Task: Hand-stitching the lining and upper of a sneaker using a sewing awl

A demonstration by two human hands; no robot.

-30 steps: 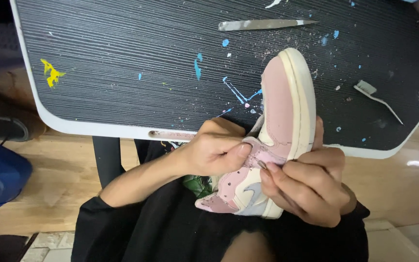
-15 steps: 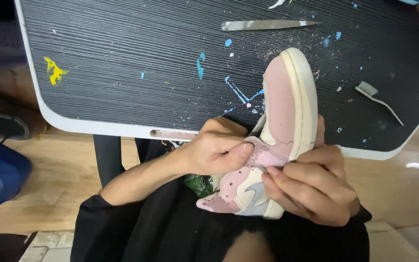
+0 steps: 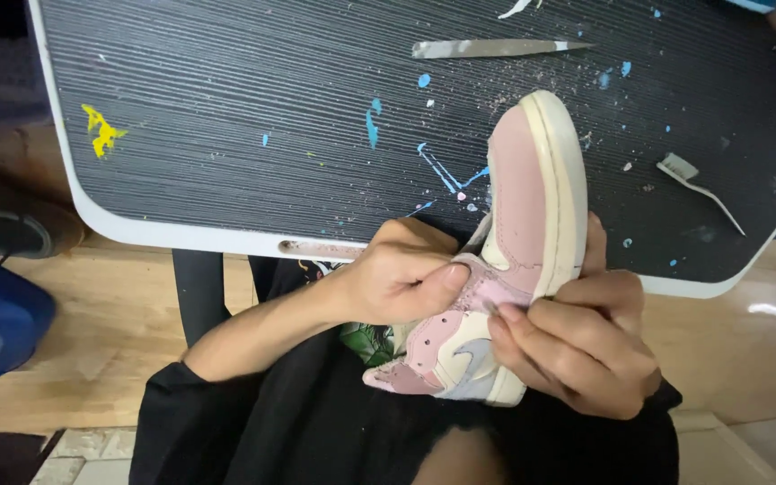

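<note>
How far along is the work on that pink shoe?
Done, by the look of it: bits and paint specks strewn on the dark table, with a metal blade lying apart. In hand: the left hand and right hand grip the pink shoe, fingertips at its side. What is left cannot be told.

- No packages, labels, signs or screens in view.
</note>
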